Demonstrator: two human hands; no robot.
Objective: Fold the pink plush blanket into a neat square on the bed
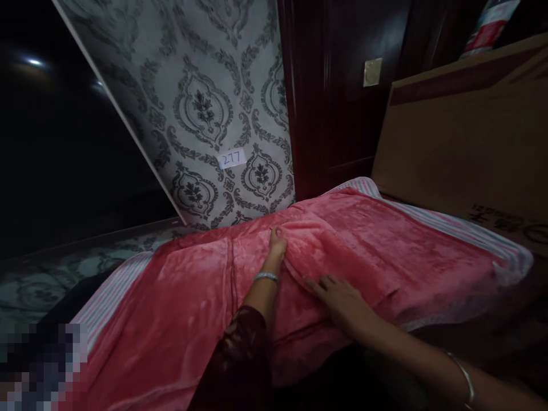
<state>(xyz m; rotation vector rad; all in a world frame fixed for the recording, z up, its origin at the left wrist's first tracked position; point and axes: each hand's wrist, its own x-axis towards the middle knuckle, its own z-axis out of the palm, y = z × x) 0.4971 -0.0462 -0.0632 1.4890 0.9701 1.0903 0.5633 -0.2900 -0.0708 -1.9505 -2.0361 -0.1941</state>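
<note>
A pink-red plush blanket (184,285) lies spread before me, with creases and a raised fold near its middle. My left hand (278,244), a beaded bracelet on its wrist, is closed on the blanket at the upper end of that fold. Lower and to the right, my right hand (342,299) rests on the plush beside the fold's edge. Its fingers are partly stretched out and look loosely bent, with the index fingertip against the edge. Striped cloth (462,228) shows from under the blanket at both ends.
A large cardboard box (466,125) stands at the right, with a red-labelled bottle (490,27) above it. Behind the blanket are patterned wallpaper (203,108) with a "277" paper label (232,158) and dark wood panelling (329,85). A black glossy panel (77,142) fills the left.
</note>
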